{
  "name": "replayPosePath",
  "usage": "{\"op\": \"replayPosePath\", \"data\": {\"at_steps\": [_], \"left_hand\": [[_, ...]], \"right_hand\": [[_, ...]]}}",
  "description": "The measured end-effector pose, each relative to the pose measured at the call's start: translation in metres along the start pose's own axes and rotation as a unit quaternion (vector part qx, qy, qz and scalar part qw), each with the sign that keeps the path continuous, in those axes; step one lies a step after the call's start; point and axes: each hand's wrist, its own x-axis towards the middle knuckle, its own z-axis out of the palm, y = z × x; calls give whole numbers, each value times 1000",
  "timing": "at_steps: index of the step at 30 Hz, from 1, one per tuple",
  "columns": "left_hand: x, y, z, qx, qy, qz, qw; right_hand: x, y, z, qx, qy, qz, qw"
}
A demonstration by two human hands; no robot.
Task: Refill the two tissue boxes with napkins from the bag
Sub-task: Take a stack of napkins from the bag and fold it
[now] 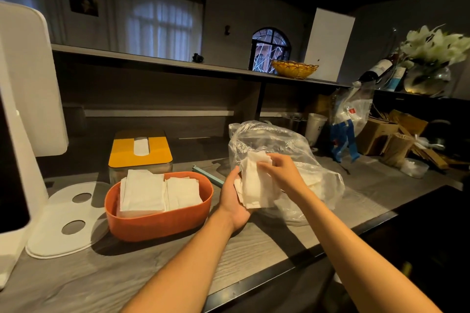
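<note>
Napkins (256, 185), soft, white and crinkly, sit in a floppy stack in the left hand (235, 201), whose fingers curl under it, while the right hand (278, 170) pinches the top edge, just in front of the clear, crumpled plastic bag (279, 140). Beside them the round-cornered orange box (157, 221) is full of flat folded napkins, and behind it stands the box with the smooth yellow lid (141, 150) on the gray wooden counter (254, 244)

Dim warm light, wide-angle edge distortion.
</note>
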Motion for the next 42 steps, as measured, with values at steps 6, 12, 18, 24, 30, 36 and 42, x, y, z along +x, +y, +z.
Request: {"op": "replayPosePath", "data": {"at_steps": [6,12,18,24,30,36,42], "left_hand": [[2,-4,0,40,-6,3,999],[1,-2,2,26,2,7,1000],[6,2,-5,-24,27,-2,999],[-3,0,-1,-40,17,15,999],[-11,-5,8,46,13,31,998],[-29,-11,12,162,-10,64,985],[-71,0,22,314,-50,127,939]], "right_hand": [[3,1,-9,19,-51,38,998],[11,-2,-15,-33,29,-3,999],[10,-33,-27,261,103,15,960],[-14,13,20,255,158,171,939],[-28,36,27,222,188,177,940],[-50,25,1,268,84,183,942],[-88,7,-12,258,82,64,960]]}}
